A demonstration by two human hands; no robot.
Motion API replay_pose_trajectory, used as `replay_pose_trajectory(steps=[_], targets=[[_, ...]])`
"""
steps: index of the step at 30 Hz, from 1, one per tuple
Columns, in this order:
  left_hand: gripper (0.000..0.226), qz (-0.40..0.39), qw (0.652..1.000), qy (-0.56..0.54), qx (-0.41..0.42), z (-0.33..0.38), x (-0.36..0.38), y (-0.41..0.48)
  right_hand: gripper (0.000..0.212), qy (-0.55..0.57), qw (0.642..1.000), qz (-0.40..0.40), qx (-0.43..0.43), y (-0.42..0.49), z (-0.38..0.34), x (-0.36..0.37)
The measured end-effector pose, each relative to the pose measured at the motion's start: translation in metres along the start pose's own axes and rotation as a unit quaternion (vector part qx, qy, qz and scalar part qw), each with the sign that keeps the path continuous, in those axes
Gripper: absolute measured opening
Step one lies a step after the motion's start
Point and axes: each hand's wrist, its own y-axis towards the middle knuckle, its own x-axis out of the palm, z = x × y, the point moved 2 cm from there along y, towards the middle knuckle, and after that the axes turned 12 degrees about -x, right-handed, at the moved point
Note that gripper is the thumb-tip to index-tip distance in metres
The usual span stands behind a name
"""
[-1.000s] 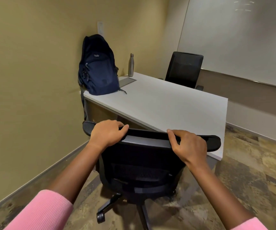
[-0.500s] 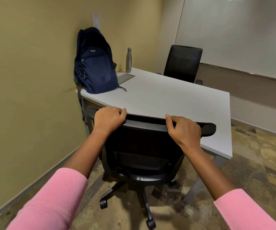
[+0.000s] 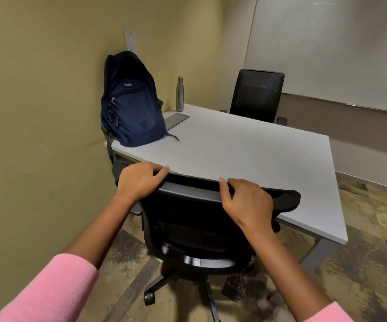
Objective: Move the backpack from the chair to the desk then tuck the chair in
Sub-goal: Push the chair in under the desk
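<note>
A navy backpack (image 3: 133, 105) stands upright on the near left corner of the white desk (image 3: 253, 154), leaning against the wall. A black wheeled office chair (image 3: 197, 228) stands at the desk's near edge, its backrest top touching or just under that edge. My left hand (image 3: 139, 180) grips the left part of the backrest's top rail. My right hand (image 3: 248, 203) grips the same rail further right. The chair's seat is hidden under the desk and behind the backrest.
A steel bottle (image 3: 179, 94) stands at the desk's far left corner beside a grey flap (image 3: 176, 119) set in the top. A second black chair (image 3: 256, 95) sits at the far side. The yellow wall runs close on the left. Patterned carpet lies to the right.
The chair has rolled forward toward the desk with both hands on its backrest; its top rail now meets the desk's edge, and my view has moved closer.
</note>
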Motion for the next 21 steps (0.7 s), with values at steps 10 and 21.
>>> replay_pose_trajectory(steps=[10, 21], targets=[[0.071, -0.038, 0.999, -0.031, 0.022, -0.063, -0.001, 0.059, 0.058, -0.059, 0.994, 0.05, 0.082, 0.028, -0.069, 0.028], [0.058, -0.12, 0.986, -0.069, 0.095, -0.131, 0.009, 0.158, 0.058, -0.1, 0.976, 0.058, 0.187, 0.092, -0.147, 0.083]])
